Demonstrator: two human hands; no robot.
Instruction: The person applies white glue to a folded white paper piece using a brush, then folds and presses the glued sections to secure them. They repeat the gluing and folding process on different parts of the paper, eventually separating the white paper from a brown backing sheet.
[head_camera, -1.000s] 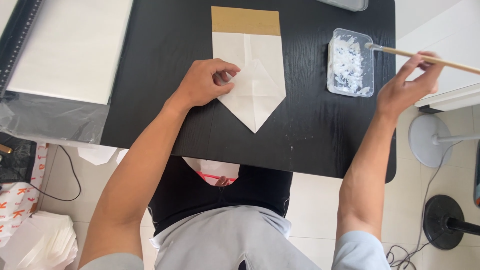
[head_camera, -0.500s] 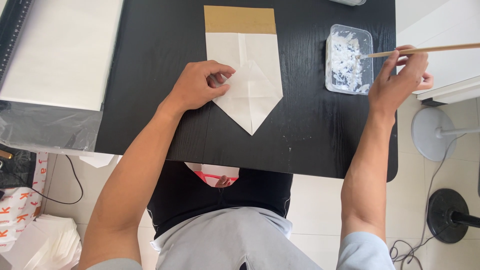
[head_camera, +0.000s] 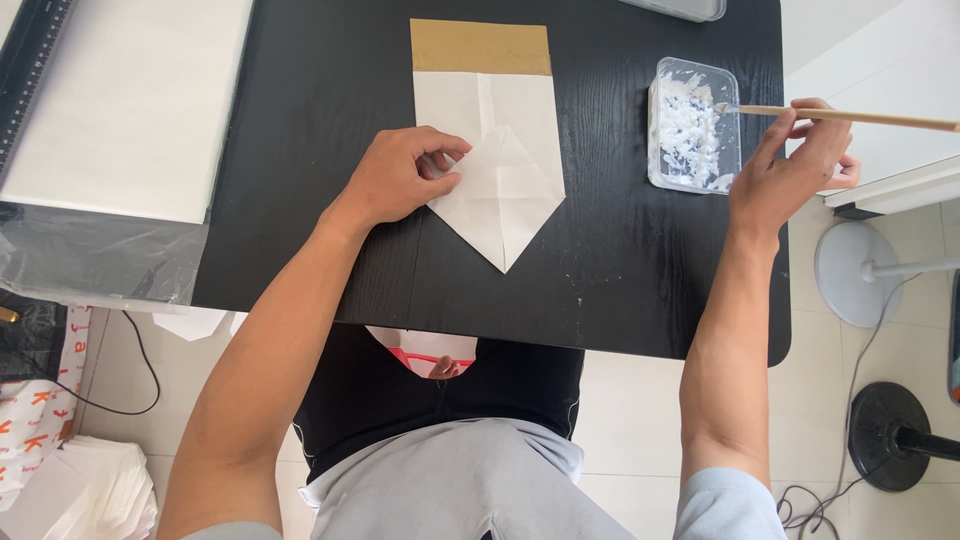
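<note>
**Paper bag bottom folded, brush at the paste tub**

We see the left hand (head_camera: 400, 180) lying flat on the paper bag (head_camera: 495, 150), fingers spread and curled lightly, pinning the left edge of the folded flap; it presses down and grips nothing. The bag lies on the black table (head_camera: 620, 270), about centre, brown strip at the far end, pointed folded end toward the person.

The right hand (head_camera: 795, 165) pinches a thin wooden brush (head_camera: 850, 117) between thumb and fingers, a narrow closed hold. The brush tip sits at the far right rim of the clear plastic tub (head_camera: 695, 125) holding white paste. The tub stands right of the bag, apart from it.

As for progress, we judge the folding mostly done: creases are in and the bottom comes to a point. We see no wet paste on the flaps, so gluing looks not yet started, and sealing the flaps is left.

Also there: a stack of white sheets (head_camera: 130, 100) at the table's left, a ruler (head_camera: 30, 70) at its far left edge, more paper (head_camera: 90, 490) on the floor, and a round fan base (head_camera: 860, 270) to the right.
</note>
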